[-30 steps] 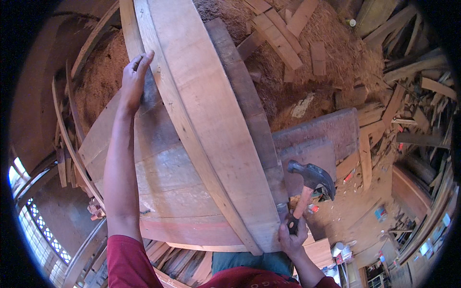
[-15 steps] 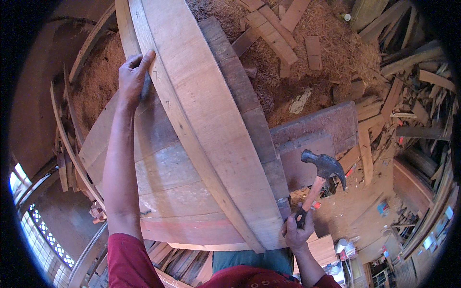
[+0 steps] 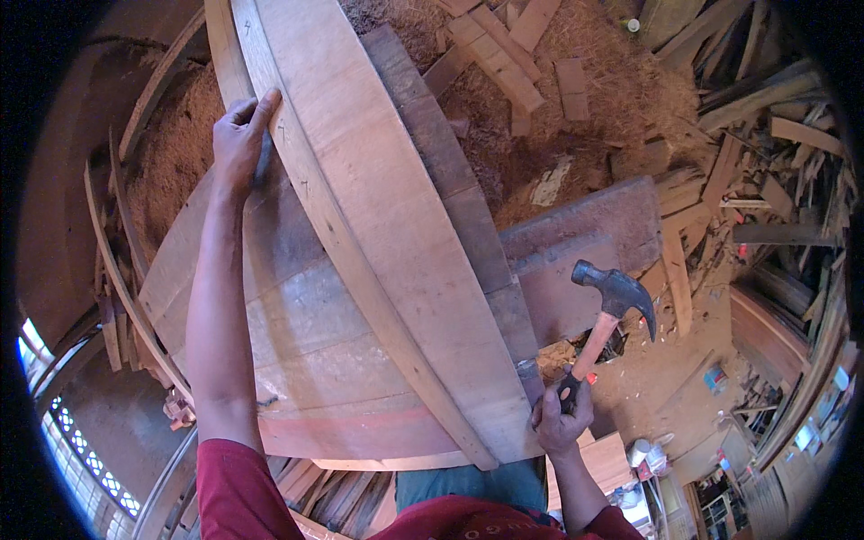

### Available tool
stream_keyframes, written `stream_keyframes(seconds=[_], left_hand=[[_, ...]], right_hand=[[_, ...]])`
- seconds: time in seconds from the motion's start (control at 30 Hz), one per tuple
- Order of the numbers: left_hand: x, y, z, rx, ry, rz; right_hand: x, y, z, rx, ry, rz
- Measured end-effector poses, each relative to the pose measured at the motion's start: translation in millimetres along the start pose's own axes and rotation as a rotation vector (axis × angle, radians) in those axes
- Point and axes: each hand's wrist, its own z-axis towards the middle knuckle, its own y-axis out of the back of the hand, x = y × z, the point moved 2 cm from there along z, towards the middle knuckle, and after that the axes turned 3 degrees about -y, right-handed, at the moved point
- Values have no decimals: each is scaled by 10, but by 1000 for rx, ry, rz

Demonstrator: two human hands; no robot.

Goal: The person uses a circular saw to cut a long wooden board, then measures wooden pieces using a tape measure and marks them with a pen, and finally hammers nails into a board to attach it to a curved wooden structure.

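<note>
A long curved wooden strip (image 3: 346, 256) runs along a broad plywood panel (image 3: 409, 216), both part of a large curved wooden structure. At the strip's far end, my left hand (image 3: 241, 135) grips its left edge, the thumb lying on top and the other fingers partly hidden underneath. My right hand (image 3: 562, 420) is wrapped round the black grip of a claw hammer (image 3: 598, 342), at the panel's near right corner. The hammer's dark head points up and away from me, above the floor and apart from the wood. Small nails or marks dot the strip.
Darker planks (image 3: 450, 153) border the panel on the right. Beyond lie loose wood offcuts (image 3: 495, 63) on sawdust, and a pile of scrap timber (image 3: 774, 117) stands at the far right. Curved wooden ribs (image 3: 121, 261) rise at the left. A board (image 3: 585, 225) juts out past the planks.
The whole view has shifted slightly, so the structure sits a little further left. My left hand keeps its hold on the strip. The hammer has tilted slightly to the right in my right hand.
</note>
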Motion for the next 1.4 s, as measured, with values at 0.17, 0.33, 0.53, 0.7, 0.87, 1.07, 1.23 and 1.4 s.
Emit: stream_keyframes(seconds=[0.17,0.33,0.53,0.7,0.87,1.07,1.23,1.4], left_hand=[[119,-9,73,11,-15,-32],[260,18,219,58,-8,152],[454,58,451,47,48,127],[681,100,657,193,-249,264],[1121,343,1058,278,-546,715],[1137,499,1092,245,-635,728],[745,188,845,204,-273,368],[1022,314,1108,279,-336,480]], right_hand=[[105,-6,-1,-13,-69,119],[245,103,22,-135,-174,210],[257,325,-16,-211,-169,296],[116,461,-218,-306,-196,307],[7,616,-471,-411,-202,368],[-127,698,-746,-445,-178,442],[-165,662,-937,-487,-195,414],[-213,656,-1015,-485,-173,465]])
